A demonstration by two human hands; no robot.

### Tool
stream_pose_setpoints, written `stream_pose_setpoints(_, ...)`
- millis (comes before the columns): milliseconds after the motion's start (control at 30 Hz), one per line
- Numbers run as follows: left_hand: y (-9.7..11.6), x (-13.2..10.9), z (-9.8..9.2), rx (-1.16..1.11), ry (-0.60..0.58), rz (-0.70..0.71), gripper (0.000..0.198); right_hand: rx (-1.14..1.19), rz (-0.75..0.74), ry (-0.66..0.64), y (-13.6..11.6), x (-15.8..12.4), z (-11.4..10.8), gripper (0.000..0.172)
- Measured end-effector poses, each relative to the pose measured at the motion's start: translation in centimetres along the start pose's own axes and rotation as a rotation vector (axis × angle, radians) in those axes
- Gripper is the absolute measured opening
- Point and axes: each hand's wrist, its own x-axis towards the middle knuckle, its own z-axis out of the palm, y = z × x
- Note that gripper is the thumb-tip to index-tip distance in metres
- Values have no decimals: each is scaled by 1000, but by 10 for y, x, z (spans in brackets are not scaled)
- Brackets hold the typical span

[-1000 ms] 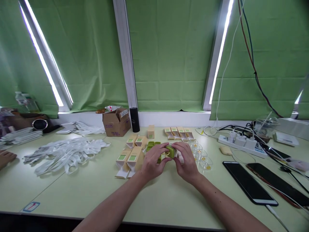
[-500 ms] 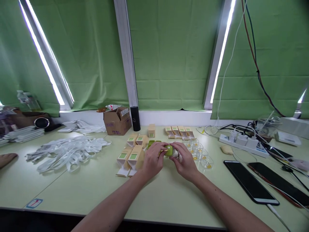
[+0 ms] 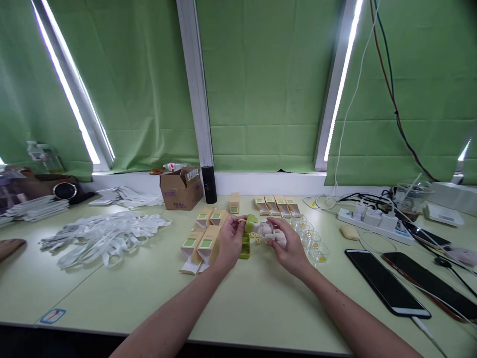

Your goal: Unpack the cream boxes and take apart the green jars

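Near the table's middle, my left hand [image 3: 230, 239] pinches a green cap [image 3: 251, 223] by a pale loop. My right hand [image 3: 286, 247] is closed round a clear container [image 3: 266, 229] with whitish contents, close beside the cap; whether the two touch I cannot tell. Green trays [image 3: 245, 247] lie on the table between my hands. Open cream boxes with green labels [image 3: 209, 243] stand just left of my left hand. Several clear cups with yellow bits [image 3: 315, 243] sit right of my right hand.
White straps [image 3: 112, 231] are heaped at the left, with a person's hand [image 3: 11, 247] at the far left edge. A cardboard box [image 3: 181, 189] and black cylinder [image 3: 209, 184] stand behind. Phones [image 3: 387, 282], a power strip [image 3: 376, 223] and cables occupy the right.
My hands have moved slightly apart. The green cap is now raised and tilted at the container's left, and the clear container and the green trays show more.
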Motion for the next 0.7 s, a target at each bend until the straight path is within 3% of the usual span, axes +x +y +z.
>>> stream_pose_setpoints(100, 1, 4, -1, -109, 72, -121, 42, 63, 33, 19, -5, 5, -5, 36)
stream_pose_setpoints(233, 1, 6, -1, -162, 117, -179, 46, 190, 79, 73, -10, 20, -21, 10)
stream_pose_setpoints(367, 2, 6, 0, -152, 111, -188, 45, 203, 112, 66, -14, 34, -50, 15)
stream_pose_setpoints(533, 3, 4, 2, -154, 102, -194, 42, -153, 75, -58, -11, 20, -84, 12)
stream_pose_setpoints(700, 4, 3, 2, -139, 104, -188, 39, -385, -6, -112, 10, -16, -95, 14)
